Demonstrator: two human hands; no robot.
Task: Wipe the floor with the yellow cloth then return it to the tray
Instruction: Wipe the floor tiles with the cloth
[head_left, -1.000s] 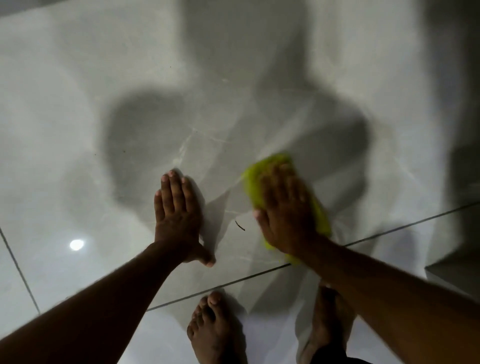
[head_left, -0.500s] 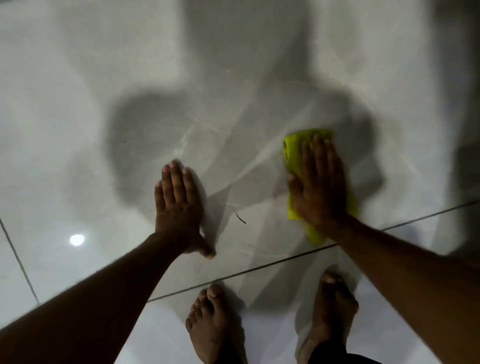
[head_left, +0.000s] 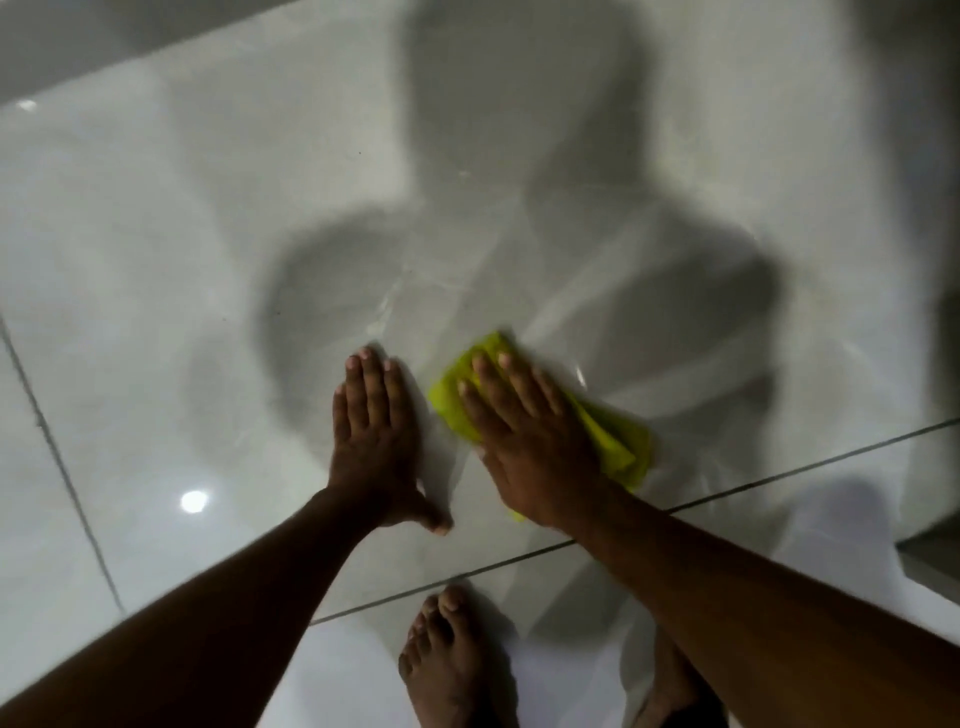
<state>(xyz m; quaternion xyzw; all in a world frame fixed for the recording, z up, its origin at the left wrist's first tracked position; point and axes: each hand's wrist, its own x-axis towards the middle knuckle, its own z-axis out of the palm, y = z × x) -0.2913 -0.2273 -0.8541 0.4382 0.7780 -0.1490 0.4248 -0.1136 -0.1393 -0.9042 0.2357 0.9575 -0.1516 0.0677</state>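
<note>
The yellow cloth (head_left: 618, 436) lies flat on the glossy grey tiled floor (head_left: 208, 260), folded and partly covered. My right hand (head_left: 524, 436) presses down on it with fingers stretched out and pointing up-left. My left hand (head_left: 376, 436) rests flat on the bare tile just left of the cloth, palm down, fingers together, holding nothing. The two hands are nearly side by side. No tray is in view.
My bare left foot (head_left: 457, 665) and right foot (head_left: 675, 686) stand on the near tile, below a dark grout line (head_left: 779, 475). Another grout line (head_left: 57, 457) runs at the left. A darker step or edge (head_left: 930, 561) sits at the right. My shadow falls across the floor ahead.
My right hand has slid the cloth leftward and slightly nearer, from the right side to beside my left hand. The left hand has stayed planted.
</note>
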